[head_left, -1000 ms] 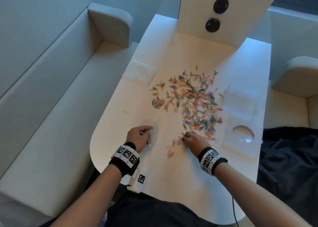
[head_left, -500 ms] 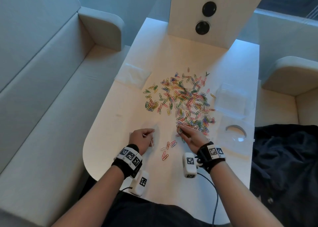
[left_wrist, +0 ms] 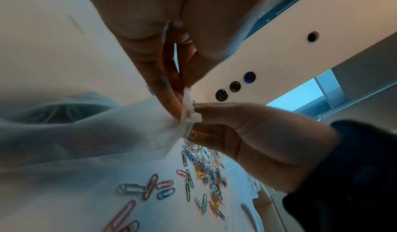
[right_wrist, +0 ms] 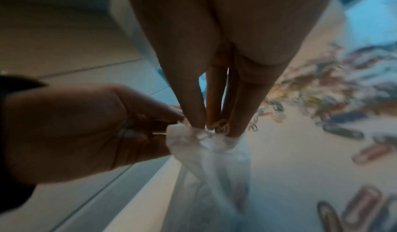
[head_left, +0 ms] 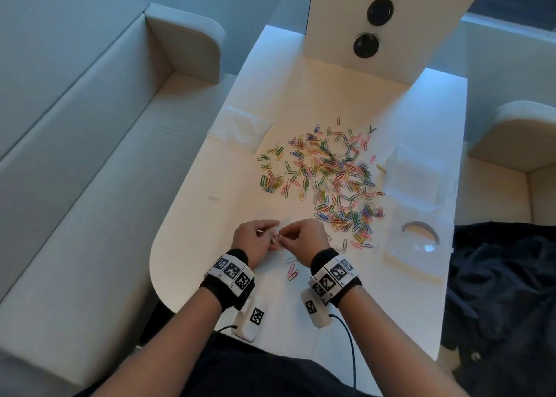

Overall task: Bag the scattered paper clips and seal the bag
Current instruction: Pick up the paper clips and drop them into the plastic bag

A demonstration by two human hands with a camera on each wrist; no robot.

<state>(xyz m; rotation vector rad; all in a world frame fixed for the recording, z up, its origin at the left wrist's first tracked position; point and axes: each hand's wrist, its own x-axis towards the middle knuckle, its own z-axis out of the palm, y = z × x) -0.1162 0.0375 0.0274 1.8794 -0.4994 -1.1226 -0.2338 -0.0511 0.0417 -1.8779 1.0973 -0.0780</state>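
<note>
Colourful paper clips (head_left: 328, 183) lie scattered over the middle of the white table (head_left: 210, 246). My two hands meet near the front edge. The left hand (head_left: 270, 234) pinches the zip rim of a small clear plastic bag (head_left: 281, 229), which hangs from my fingers (left_wrist: 171, 103). The right hand (head_left: 287, 236) holds a few clips in its fingertips (right_wrist: 193, 116) right at the bag's mouth (right_wrist: 206, 133). In the left wrist view the bag (left_wrist: 96, 133) spreads below the rim, and more clips (left_wrist: 204, 169) lie on the table beyond it.
A few loose clips (head_left: 293, 271) lie just in front of my wrists. A clear box (head_left: 412, 180) and its lid (head_left: 418, 246) sit at the right edge, another flat bag (head_left: 240, 127) at the left. A white panel with round buttons (head_left: 370, 20) stands at the back.
My right hand left the clip pile and came left to the bag, carrying clips. The left hand lifted the bag's rim off the table to meet it.
</note>
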